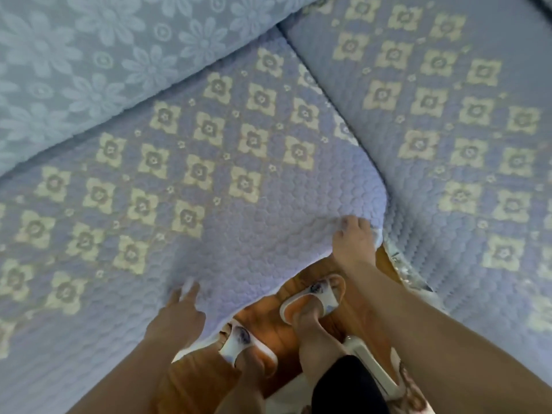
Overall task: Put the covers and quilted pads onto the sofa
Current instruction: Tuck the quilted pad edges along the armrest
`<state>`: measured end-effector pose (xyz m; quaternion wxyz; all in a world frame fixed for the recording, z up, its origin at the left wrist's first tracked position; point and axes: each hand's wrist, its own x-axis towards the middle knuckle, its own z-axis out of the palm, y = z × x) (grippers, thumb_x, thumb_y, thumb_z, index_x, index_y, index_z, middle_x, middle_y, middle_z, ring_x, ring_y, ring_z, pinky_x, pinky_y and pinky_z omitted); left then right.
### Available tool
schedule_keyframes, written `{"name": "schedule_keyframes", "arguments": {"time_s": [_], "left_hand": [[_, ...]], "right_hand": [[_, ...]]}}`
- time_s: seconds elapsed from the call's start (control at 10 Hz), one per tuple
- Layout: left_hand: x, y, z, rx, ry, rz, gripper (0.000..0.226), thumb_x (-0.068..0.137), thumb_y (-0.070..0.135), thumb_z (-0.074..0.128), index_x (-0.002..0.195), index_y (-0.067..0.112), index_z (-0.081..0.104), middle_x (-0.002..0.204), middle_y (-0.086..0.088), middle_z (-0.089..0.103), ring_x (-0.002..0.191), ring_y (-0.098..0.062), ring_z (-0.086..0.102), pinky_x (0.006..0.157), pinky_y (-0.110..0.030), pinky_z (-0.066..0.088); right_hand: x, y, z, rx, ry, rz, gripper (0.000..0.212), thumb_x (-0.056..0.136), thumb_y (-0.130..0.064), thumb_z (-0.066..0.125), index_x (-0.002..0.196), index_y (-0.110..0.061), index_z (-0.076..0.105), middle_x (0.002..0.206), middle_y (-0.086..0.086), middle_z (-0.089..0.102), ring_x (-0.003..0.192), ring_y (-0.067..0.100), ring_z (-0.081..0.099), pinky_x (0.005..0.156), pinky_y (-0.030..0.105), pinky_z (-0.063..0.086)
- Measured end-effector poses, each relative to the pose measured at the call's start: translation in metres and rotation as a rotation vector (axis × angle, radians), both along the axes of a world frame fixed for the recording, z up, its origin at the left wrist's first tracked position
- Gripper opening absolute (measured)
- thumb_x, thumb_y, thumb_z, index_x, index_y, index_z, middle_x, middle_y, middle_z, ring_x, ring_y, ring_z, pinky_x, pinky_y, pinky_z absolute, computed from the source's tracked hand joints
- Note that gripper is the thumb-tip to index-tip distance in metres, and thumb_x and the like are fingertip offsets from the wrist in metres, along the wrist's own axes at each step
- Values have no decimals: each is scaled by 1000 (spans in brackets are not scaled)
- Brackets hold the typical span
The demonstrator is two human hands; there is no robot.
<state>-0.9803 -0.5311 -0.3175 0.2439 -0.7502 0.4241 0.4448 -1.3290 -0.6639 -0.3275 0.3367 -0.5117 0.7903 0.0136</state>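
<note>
The quilted pad (185,180), lilac with cream flower squares, lies spread over the near sofa seat, and its plain stitched front edge hangs over the seat front toward the wooden floor (301,282). The right hand (355,237) is at that edge's rounded corner, at about 4 o'clock from the pad's middle; its fingers curl over the edge and grip the fabric, the thumb hidden underneath. The left hand (182,306) sits at about 6 o'clock from the pad's middle, on the same hanging edge, fingers fairly straight and spread flat against the fabric, pressing rather than gripping it, though blur hides the fingertips. A second pad (466,138) of the same pattern covers the neighbouring seat at 2 o'clock, just beside the first, with a dark seam between them. The back cushion cover (89,55), pale blue with daisy shapes, runs across at 10 o'clock, touching the first pad's far edge. Two feet in white sandals (313,297) stand on the floor below the hands.
</note>
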Motion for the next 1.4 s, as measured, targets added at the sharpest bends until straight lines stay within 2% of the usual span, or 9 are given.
{"name": "schedule_keyframes", "arguments": {"time_s": [0.1,0.2,0.4,0.6,0.7,0.9,1.0,1.2,1.4], "left_hand": [[-21,-15,1,-66,-120,-194,59,98,28,44,154,24,29,147,-8,44,130,-32,48,102,-45,45],[-61,-55,2,-325,-117,-395,39,98,31,47,134,16,50,131,-10,50,120,-30,51,89,-42,50],[-189,-164,-15,-634,175,-656,47,95,30,56,141,21,51,150,-4,40,136,-27,42,100,-46,47],[-292,-260,-43,-665,227,-1043,55,102,45,34,154,29,29,163,1,20,152,-21,11,123,-44,20],[-329,-291,-57,-664,274,-1204,57,103,47,32,157,27,27,165,-1,20,152,-23,12,124,-43,17],[-359,-312,-96,-777,232,-1391,59,100,52,30,143,18,52,143,-16,46,133,-35,38,111,-52,33],[-352,-308,-107,-858,282,-1334,56,99,48,35,139,14,55,139,-17,47,131,-37,40,111,-54,33],[-351,-310,-109,-941,378,-1438,56,98,51,37,139,17,55,135,-13,47,126,-37,43,107,-54,35],[-367,-313,-111,-853,459,-1939,40,98,45,47,136,40,57,147,-6,50,120,-36,51,99,-59,37]], "right_hand": [[-53,9,-20,89,25,-419,33,99,-16,44,127,-6,58,130,16,56,119,36,54,89,36,44],[-101,5,-41,177,20,-591,28,98,-11,45,114,4,62,119,18,64,110,34,60,90,39,48],[-137,-30,-95,207,-191,-746,34,102,-18,43,128,-6,63,130,19,61,120,37,57,95,37,47],[-139,-31,-163,274,-1004,-1290,59,83,-56,58,127,-17,63,123,12,69,108,34,68,96,56,53],[-139,-24,-161,351,-1125,-1323,63,90,-67,54,113,-10,69,104,13,75,98,32,69,85,45,56],[-146,-3,-189,394,-1487,-1273,65,84,-59,70,126,-9,69,124,12,70,119,32,64,110,47,44],[-143,14,-188,280,-1615,-1264,47,99,-37,58,132,-5,62,134,15,63,125,31,59,115,49,38],[-157,31,-190,-403,-1822,-1629,46,99,-25,56,140,-3,52,140,21,57,128,36,56,106,55,45],[-162,2,-198,-648,-1464,-2000,37,89,-11,72,123,-5,61,117,18,70,109,34,68,98,55,52]]}}
